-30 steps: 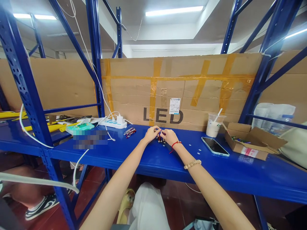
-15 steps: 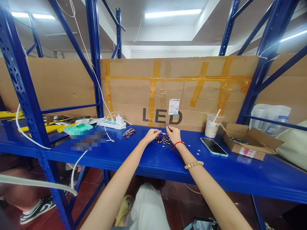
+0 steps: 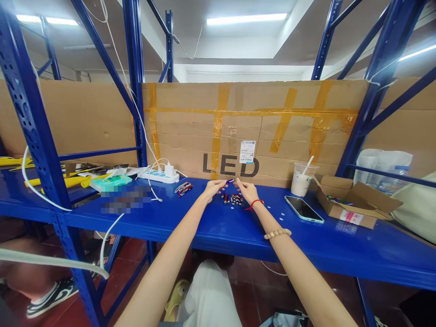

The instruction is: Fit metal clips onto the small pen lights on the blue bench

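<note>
Both bare arms stretch forward to the frame's centre. The left hand and right hand are raised side by side, fingers pinched inward, nearly meeting.

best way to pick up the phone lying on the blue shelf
Grip the phone by its two long edges, coming from above. It lies flat, screen up, angled on the blue shelf, with bare shelf along both long sides. The right hand is nearest.
</note>
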A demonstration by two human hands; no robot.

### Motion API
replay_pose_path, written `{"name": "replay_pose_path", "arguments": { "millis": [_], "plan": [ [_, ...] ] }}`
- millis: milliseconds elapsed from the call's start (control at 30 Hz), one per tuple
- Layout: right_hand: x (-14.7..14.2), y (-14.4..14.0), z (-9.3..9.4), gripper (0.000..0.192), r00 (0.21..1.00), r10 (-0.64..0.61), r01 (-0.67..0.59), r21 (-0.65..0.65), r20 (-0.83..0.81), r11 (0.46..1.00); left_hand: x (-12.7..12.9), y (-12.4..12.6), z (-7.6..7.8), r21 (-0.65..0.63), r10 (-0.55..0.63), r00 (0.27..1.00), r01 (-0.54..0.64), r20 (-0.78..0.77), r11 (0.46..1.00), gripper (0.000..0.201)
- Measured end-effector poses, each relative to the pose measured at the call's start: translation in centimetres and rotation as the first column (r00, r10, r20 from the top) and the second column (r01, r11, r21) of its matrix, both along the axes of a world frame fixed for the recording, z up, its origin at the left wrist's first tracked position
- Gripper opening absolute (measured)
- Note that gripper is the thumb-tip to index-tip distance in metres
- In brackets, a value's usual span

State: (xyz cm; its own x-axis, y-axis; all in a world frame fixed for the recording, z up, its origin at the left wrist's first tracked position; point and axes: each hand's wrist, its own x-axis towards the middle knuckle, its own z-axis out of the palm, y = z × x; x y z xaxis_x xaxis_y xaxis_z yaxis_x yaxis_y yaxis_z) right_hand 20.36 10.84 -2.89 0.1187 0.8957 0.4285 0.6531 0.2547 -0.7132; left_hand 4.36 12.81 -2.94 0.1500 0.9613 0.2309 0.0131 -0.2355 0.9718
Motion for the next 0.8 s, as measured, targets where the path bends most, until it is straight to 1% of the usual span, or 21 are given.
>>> {"name": "replay_pose_path", "arguments": {
  "millis": [33, 100, 167, 233, 367, 600, 700, 800],
  "plan": [
    [-0.2, 0.0, 0.0, 0.046, 0.992, 0.073, -0.071, 0.021, -0.106, 0.997, 0.0, -0.2, 0.1, 0.002, -0.01, 1.0, 0.01, 0.001, 1.0, 0.046],
    [-0.5, 0.1, 0.0, 0.043, 0.936, 0.187, -0.177, 0.063, -0.298, 0.982, 0.0, -0.5, 0.2, 0.02, -0.033, 0.999, 0.034, -0.021, 0.999, 0.047],
    [-0.6, 0.1, -0.1, 0.038, 0.898, 0.22, -0.206, 0.077, -0.381, 0.975, 0.0, -0.9, 0.3, 0.049, -0.063, 0.996, 0.066, -0.07, 0.997, 0.047],
    [-0.7, 0.0, 0.0, 0.036, 0.884, 0.216, -0.205, 0.073, -0.415, 0.976, 0.0, -1.3, 0.5, 0.074, -0.08, 0.991, 0.089, -0.11, 0.993, 0.045],
    [-0.8, -0.3, 0.4, 0.033, 0.83, 0.217, -0.219, 0.058, -0.513, 0.974, 0.2, -1.6, 0.7, 0.104, -0.062, 0.99, 0.075, -0.125, 0.992, 0.038],
    [-0.7, -0.4, 0.7, 0.018, 0.74, 0.174, -0.219, 0.012, -0.65, 0.976, 0.4, -1.0, 0.4, 0.184, -0.04, 0.986, 0.069, -0.16, 0.981, 0.033],
    [-0.6, 0.0, 0.5, 0.013, 0.723, 0.151, -0.208, -0.003, -0.674, 0.978, 0.3, -0.6, 0.0, 0.224, -0.01, 0.977, 0.058, -0.211, 0.973, 0.033],
    [-0.5, 0.6, 0.1, 0.011, 0.724, 0.13, -0.193, -0.018, -0.677, 0.981, 0.2, -0.1, -0.4, 0.272, 0.027, 0.953, 0.058, -0.301, 0.961, 0.031]
  ]
}}
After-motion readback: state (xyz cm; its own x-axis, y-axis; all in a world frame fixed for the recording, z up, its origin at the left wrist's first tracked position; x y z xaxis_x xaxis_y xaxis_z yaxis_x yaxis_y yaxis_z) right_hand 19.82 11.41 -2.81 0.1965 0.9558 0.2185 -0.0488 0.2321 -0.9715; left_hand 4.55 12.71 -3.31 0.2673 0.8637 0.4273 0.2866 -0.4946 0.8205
